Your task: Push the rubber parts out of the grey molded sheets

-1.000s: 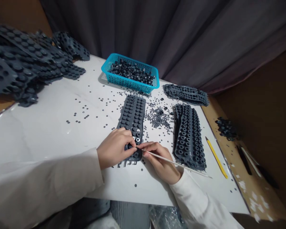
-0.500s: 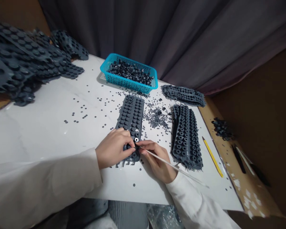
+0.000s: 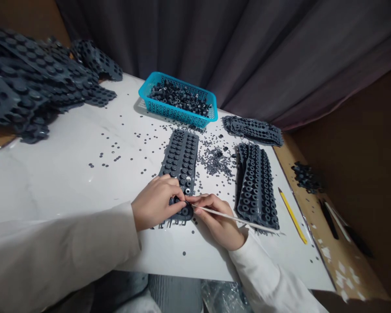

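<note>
- Fingers [image 3: 176,190] of the left hand [image 3: 156,202] were closed, pinching the studded sheet [image 3: 183,150], which ran toward twelve o'clock.
- Right hand [image 3: 220,221] gripped the white stick [image 3: 244,221].
- Nearest studs [image 3: 185,211] seemed opened; most farther ones looked capped.

We see a dark curtain [image 3: 182,39] at twelve o'clock, a brown wall [image 3: 371,143] at three, and a shiny white table [image 3: 61,187] in the middle.

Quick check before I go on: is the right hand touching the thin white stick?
Touching. The head view shows the right hand gripping the thin white stick between thumb and fingers, near its left end.
</note>
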### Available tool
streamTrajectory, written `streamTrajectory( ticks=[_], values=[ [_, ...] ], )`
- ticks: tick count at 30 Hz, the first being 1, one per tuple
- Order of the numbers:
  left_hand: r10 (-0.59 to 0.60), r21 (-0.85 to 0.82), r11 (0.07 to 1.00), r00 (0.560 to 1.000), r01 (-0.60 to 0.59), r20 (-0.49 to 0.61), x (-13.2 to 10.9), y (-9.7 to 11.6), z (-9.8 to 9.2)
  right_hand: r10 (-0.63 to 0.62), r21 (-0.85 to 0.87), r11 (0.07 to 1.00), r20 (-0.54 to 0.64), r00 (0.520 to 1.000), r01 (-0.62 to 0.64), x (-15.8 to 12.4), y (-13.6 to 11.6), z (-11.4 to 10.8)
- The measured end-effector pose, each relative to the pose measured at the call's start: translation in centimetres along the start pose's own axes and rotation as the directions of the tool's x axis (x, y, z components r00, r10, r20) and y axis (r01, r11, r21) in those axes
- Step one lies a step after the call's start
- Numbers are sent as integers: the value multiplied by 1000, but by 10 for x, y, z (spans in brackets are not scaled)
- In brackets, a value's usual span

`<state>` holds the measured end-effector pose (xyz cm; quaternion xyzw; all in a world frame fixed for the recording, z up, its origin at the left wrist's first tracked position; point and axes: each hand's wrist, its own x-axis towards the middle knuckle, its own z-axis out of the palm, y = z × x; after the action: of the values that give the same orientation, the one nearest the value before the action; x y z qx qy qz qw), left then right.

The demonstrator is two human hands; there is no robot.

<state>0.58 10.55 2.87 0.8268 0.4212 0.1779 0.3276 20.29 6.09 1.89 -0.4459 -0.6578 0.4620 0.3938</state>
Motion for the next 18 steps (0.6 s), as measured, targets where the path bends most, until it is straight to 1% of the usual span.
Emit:
streamTrajectory(
  ticks=[7, 13, 18],
  values=[
    [13, 4, 1000, 1000, -13, -8, 0, -1, 1, -31, -56, 998, -23, 999, 30, 0, 1, 1],
    [30, 1, 1000, 1000, -30, -2, 0, -3, 1, -12, -1, 1000, -32, 999, 12, 0, 1, 1],
    [14, 7, 1000, 1000, -14, 4, 1, -2, 1, -37, -37, 999, -26, 999, 36, 0, 0, 1]
  ],
)
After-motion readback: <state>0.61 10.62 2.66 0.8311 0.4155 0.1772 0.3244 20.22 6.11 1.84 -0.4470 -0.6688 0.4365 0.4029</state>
